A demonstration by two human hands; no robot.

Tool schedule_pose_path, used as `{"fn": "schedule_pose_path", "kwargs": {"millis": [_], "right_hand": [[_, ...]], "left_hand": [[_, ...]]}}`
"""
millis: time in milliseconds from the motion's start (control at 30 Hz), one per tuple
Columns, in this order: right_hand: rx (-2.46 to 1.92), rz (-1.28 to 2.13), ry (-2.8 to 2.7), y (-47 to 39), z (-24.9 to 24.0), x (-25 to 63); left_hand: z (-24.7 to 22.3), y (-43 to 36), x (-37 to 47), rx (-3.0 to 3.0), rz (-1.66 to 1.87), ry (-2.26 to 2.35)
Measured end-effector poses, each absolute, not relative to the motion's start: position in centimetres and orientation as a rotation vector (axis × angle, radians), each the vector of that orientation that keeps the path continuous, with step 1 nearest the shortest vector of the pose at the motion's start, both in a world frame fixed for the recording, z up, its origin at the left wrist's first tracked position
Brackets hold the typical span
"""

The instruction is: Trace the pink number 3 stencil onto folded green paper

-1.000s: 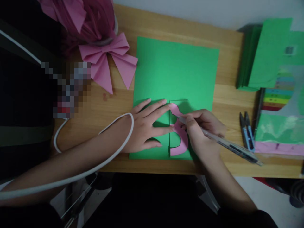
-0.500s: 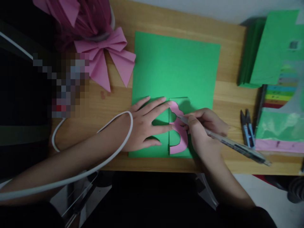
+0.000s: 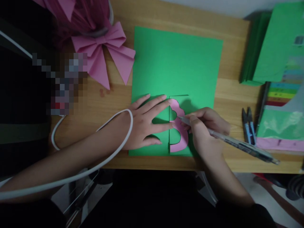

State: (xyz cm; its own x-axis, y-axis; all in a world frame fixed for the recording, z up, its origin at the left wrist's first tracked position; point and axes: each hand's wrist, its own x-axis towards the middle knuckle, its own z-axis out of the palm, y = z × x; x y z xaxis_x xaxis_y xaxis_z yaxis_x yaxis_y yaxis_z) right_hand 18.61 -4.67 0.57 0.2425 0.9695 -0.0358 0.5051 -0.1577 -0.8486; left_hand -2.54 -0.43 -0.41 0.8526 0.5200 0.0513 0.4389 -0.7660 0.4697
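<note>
My left hand point(image 3: 144, 123) lies flat with spread fingers on a green sheet of paper point(image 3: 175, 63). Two of its fingertips press on the left edge of a curvy pink paper cutout point(image 3: 182, 136), which rests on a smaller folded green piece point(image 3: 174, 134). In my right hand point(image 3: 204, 129) is a clear pen point(image 3: 242, 146), pinched between thumb and fingers. The pen's tip touches or nearly touches the cutout's inner edge, beside the upper notch. A white cable point(image 3: 95, 173) loops over my left forearm.
Pink paper bow and wrapping point(image 3: 102, 41) sit at the upper left, near a pixelated patch. Blue-handled thread snips point(image 3: 249, 129) lie to the right, beside a pack of coloured paper point(image 3: 281, 117) and a green paper stack point(image 3: 270, 47). The wooden table's front edge point(image 3: 152, 164) runs below.
The pen's tip has shifted very slightly along the cutout's edge, and its rear end has swung a little to the right. My left hand stays in place. The view has moved slightly.
</note>
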Motion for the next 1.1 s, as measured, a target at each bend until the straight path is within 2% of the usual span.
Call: {"fn": "schedule_pose_path", "kwargs": {"millis": [1100], "right_hand": [[-1.647, 0.873, -1.595, -4.59, 1.18, 18.7]], "left_hand": [[-0.6, -0.45, -2.55, 2.583, 0.263, 0.713]]}}
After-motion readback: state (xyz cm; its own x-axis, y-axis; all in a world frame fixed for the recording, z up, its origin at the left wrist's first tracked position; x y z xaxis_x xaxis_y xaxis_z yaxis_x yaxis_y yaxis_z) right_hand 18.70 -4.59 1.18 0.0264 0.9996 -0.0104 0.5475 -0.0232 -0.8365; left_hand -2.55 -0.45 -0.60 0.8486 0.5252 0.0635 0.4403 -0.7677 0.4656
